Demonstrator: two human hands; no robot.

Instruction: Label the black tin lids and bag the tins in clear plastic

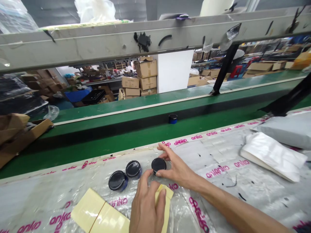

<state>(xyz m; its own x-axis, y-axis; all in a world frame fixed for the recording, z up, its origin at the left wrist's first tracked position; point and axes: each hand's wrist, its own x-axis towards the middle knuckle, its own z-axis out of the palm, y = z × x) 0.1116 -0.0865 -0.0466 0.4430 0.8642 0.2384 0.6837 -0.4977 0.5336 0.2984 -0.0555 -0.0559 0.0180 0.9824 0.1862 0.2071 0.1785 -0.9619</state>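
While the right hand (176,166) curves in from the lower right, its thumb and fingers close around a small jar (158,165), gripping the glossy black lid by its rim above a blue body. The left hand (146,208), just below it, is bent closed on a strip of pale yellow paper (164,198), and its index fingertip (147,176) seems to reach the jar too, though the overlap makes that hard to be sure of. The jar looks stiff and fairly light, an easy lift for one hand, but the polished lid is likely to be slippery, so the side of the rim should give a surer hold than the flat top. Two matching jars (133,169) stand just left of it, near the middle of the bench (218,191), whose clear plastic cover is printed with pink anko logos. Toward the near edge of the bench lie pale yellow sheets (97,210) crossed by a thin line. White mailer bags (273,155) sit by the right edge. Past the far edge runs a green conveyor belt (155,129) with one more black-lidded jar (173,118) on it, and torn cardboard (17,137) sits off to the left
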